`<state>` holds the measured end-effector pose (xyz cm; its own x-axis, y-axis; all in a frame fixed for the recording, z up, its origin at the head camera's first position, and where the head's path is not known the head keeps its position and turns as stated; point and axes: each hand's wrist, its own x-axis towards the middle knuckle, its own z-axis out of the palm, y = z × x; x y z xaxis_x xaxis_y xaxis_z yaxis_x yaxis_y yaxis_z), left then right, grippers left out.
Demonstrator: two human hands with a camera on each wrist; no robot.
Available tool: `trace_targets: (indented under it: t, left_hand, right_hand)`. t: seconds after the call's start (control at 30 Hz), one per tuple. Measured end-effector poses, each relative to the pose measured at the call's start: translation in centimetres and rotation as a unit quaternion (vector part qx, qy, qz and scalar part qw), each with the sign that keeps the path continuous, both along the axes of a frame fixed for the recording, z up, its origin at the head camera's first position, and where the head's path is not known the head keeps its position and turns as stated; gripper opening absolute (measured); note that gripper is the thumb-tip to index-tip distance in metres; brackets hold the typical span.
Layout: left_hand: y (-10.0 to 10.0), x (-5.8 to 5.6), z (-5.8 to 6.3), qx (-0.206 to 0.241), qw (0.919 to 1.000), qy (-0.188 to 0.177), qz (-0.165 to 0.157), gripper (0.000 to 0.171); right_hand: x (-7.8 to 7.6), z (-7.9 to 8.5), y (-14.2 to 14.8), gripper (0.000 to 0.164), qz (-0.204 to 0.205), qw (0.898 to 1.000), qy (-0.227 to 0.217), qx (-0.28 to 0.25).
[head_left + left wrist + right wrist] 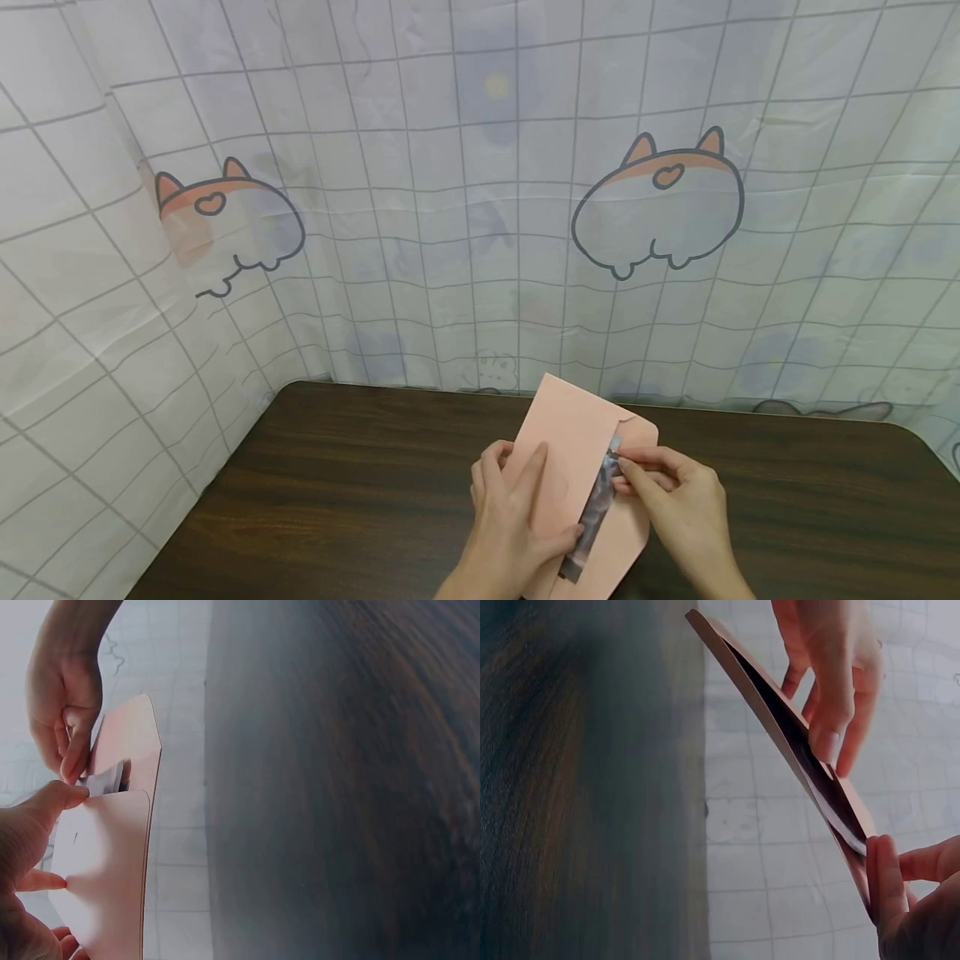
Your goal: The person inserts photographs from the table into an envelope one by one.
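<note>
A pink envelope [566, 454] is held up over the table, tilted, its flap [626, 533] folded open to the right. My left hand [506, 517] grips it from the left, with the thumb by the opening and a finger along its front. Out of the opening shows a strip of a dark, glossy picture card [596, 512]; the rest is hidden inside. My right hand [678, 500] pinches the card's upper end between thumb and fingers. In the right wrist view the envelope's mouth [780, 712] gapes, with the card's pale edge [844, 817] inside.
The dark wood-grain table [337, 492] lies below both hands. Behind it and on the left hangs a white grid-patterned curtain [420, 250] with cartoon animal prints, reaching down to the table's back edge.
</note>
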<state>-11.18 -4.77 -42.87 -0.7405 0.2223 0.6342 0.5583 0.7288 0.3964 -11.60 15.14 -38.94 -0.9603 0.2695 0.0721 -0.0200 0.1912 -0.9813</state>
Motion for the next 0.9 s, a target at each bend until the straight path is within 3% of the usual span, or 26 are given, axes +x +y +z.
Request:
trace_targets:
  t: [0.1, 0.37, 0.67, 0.9]
  left_hand:
    - [0.1, 0.11, 0.05, 0.001, 1.0, -0.004, 0.0, 0.086]
    - [0.38, 0.13, -0.01, -0.001, 0.9992, 0.041, 0.004, 0.086]
    - [0.65, 0.49, 0.24, 0.023, 0.9996, 0.019, -0.005, 0.086]
    - [0.68, 0.45, 0.11, 0.016, 0.9989, 0.043, -0.002, 0.086]
  right_hand:
    - [-0.01, -0.06, -0.01, 0.022, 0.001, 1.0, -0.009, -0.021]
    - [-0.07, 0.0, -0.09, 0.022, -0.003, 0.999, -0.02, -0.045]
    - [-0.04, 0.08, -0.13, 0.022, -0.007, 0.999, -0.017, -0.049]
    - [-0.03, -0.07, -0.15, 0.022, -0.007, 0.997, 0.01, -0.07]
